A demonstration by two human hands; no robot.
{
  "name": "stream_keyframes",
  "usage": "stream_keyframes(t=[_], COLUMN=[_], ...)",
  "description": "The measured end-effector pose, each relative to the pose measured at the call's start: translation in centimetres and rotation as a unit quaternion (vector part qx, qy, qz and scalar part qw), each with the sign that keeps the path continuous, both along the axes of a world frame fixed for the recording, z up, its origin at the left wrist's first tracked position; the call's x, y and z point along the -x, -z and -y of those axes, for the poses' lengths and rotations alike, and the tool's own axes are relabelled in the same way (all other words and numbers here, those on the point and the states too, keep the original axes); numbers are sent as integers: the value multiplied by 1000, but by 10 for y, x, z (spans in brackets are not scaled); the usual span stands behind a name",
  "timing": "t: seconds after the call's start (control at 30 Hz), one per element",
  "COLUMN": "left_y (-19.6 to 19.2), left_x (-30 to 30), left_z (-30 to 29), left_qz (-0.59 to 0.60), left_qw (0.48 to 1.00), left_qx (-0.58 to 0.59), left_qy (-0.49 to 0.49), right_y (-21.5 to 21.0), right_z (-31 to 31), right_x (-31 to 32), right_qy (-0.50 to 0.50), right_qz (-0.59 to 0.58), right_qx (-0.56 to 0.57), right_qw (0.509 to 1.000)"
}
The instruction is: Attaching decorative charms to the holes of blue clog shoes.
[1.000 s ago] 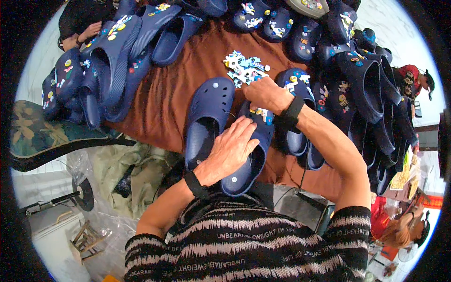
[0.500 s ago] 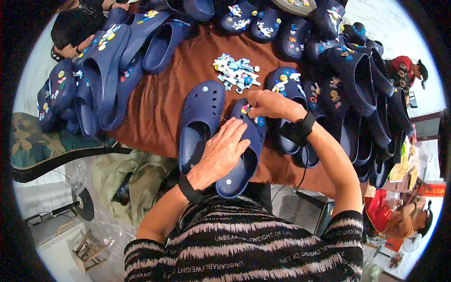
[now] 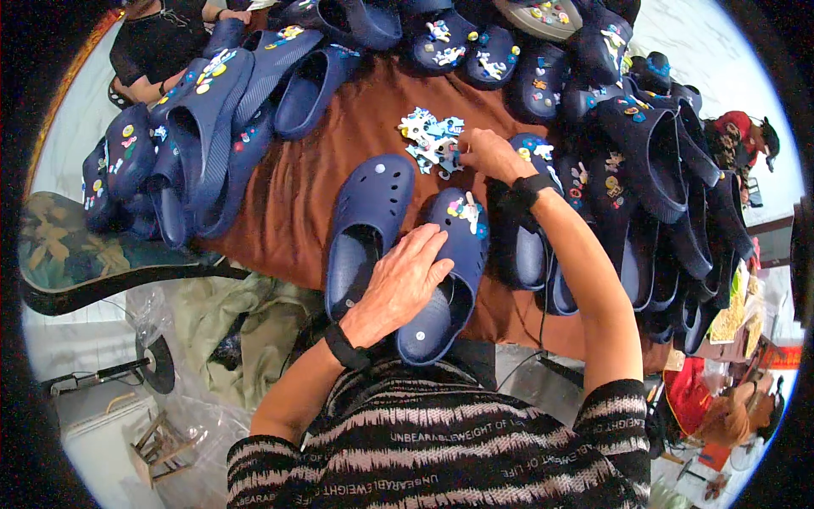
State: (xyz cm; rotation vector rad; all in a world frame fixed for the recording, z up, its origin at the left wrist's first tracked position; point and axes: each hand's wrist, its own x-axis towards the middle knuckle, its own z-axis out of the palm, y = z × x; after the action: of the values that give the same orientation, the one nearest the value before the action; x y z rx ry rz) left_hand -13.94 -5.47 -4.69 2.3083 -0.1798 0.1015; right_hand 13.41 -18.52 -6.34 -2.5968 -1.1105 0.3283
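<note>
Two navy clogs lie side by side before me, toes pointing away. The left clog (image 3: pixel 366 204) has one pale round charm near its toe. Several colourful charms (image 3: pixel 468 212) sit on the toe of the right clog (image 3: pixel 454 288). My left hand (image 3: pixel 400 284) lies across the right clog, fingers stretched out flat on its upper and thumb apart. At the right edge of a pile of white and blue charms (image 3: pixel 428 136), my right hand (image 3: pixel 492 156) has its fingers bent together. Whatever is between those fingertips is hidden.
Decorated navy clogs crowd the brown cloth (image 3: pixel 288 225) at left (image 3: pixel 208 127), back (image 3: pixel 443 42) and right (image 3: pixel 649 161). A grey clog (image 3: pixel 543 15) stands at the back. A patterned chair (image 3: pixel 102 254) is at left. Other people appear at upper left and right.
My right hand has left the right clog's toe and moved away to the charm pile, uncovering the charms on that toe. My left hand stays on the clog.
</note>
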Motion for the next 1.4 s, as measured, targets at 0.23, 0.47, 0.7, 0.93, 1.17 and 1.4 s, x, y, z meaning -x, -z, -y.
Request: stream_keyframes(t=[0.23,0.47,0.7,0.93,1.17,1.4], left_y=[0,-1,1,2,5,1], left_x=[-1,6,5,5,6,6], left_z=[1,-3,-1,3,0,0], left_qz=[-4,-13,-5,17,29,18], left_qw=[1000,1000,1000,1000,999,999], left_qx=[-11,14,16,18,20,26], left_qy=[-4,-12,-16,-13,-16,-18], right_y=[11,-5,36,21,16,5], right_z=[-7,0,12,3,-6,-27], right_x=[7,-14,-57,-35,-24,-47], right_qy=[-2,132,90,54,3,29], right_qz=[78,108,37,38,5,-11], right_qx=[33,10,-46,49,2,-12], right_qw=[996,985,994,997,1000,999])
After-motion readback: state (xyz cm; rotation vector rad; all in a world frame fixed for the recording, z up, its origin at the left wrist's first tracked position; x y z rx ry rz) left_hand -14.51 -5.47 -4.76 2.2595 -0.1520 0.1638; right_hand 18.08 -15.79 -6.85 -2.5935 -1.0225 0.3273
